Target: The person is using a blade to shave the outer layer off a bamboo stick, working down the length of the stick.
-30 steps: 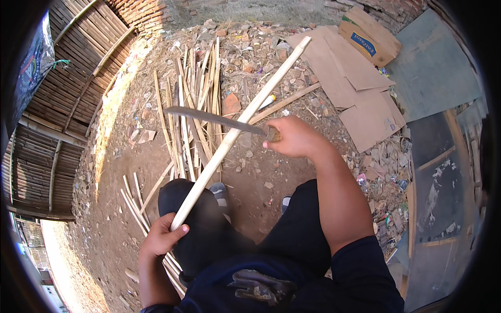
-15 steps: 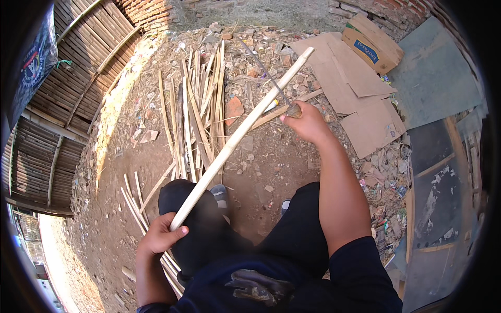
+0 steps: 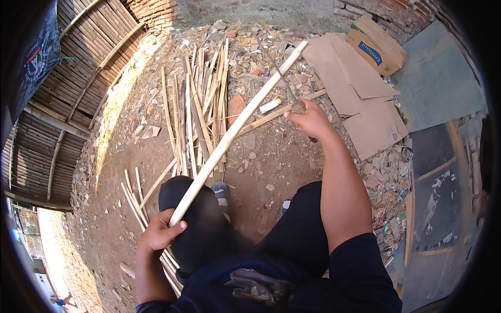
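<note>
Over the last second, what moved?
The right hand carried the knife up the long bamboo stick toward its far end, the blade swinging from crosswise to pointing away. The left hand kept its grip on the near end; the stick barely shifted.

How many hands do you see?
2. The left hand grips the near end of a long pale stick. The right hand is farther out beside the stick, gripping a knife handle. No others show.

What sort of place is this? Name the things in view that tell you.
Probably an outdoor yard used for splitting bamboo. The ground is bare dirt, split bamboo strips lie scattered on it, and a woven bamboo wall stands along one side.
</note>
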A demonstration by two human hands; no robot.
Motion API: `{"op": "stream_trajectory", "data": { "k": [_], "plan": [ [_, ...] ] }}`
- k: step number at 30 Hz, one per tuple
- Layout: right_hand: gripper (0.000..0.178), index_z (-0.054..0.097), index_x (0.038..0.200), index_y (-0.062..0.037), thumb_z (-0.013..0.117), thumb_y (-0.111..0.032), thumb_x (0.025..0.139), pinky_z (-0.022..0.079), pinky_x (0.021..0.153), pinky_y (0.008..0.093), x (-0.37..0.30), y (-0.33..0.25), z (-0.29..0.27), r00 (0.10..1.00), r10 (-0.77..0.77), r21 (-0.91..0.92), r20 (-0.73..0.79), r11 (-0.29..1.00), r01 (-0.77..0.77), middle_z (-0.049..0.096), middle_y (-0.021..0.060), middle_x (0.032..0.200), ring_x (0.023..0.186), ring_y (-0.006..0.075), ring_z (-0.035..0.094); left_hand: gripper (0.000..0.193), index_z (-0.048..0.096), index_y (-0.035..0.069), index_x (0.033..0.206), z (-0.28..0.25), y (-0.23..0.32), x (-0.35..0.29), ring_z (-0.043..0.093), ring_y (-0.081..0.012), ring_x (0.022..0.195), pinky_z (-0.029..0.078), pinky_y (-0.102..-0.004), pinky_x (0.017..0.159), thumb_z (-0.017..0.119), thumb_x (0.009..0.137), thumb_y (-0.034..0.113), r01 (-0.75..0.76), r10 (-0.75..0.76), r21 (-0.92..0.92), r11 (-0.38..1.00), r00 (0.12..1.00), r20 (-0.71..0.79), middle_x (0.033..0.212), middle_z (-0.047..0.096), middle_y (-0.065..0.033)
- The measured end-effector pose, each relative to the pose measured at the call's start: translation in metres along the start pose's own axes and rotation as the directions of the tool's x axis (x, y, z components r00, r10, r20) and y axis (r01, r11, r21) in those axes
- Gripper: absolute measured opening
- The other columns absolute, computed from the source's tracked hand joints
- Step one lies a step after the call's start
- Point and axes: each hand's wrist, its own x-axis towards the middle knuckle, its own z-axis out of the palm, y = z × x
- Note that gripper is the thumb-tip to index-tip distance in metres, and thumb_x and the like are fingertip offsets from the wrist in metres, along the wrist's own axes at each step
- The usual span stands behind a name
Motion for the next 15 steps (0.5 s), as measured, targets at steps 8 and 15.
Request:
{"op": "stream_trajectory", "data": {
  "k": [8, 15],
  "plan": [
    [0.039, 0.069, 0.111, -0.0077, 0.078, -0.031, 0.081, 0.052, 0.075, 0.0458, -0.036, -0.019, 0.038, 0.902, -0.326, -0.407, 0.284, 0.811, 0.421, 0.069, 0.0166, 0.084, 0.085, 0.0364, 0.068, 0.033, 0.060, 0.006, 0.089, 0.002, -0.001, 0.002, 0.045, -0.0046, 0.052, 0.034, -0.0235, 0.044, 0.077, 0.091, 0.034, 0.005, -0.005, 0.008, 1.000, 1.000, 0.028, 0.063, 0.050, 0.0059],
    [0.043, 0.069, 0.115, -0.0093, 0.081, -0.030, 0.079, 0.053, 0.079, 0.0434, -0.055, -0.038, 0.035, 0.815, -0.288, -0.379, 0.503, 0.774, 0.508, 0.070, 0.0168, 0.090, 0.089, 0.0354, 0.069, 0.032, 0.057, 0.007, 0.083, 0.002, -0.006, -0.002, 0.043, -0.0036, 0.056, 0.034, -0.0239, 0.047, 0.074, 0.094, 0.032, -0.019, 0.021, 0.093, 0.995, 1.000, -0.019, 0.064, 0.048, 0.0070]
  ]
}}
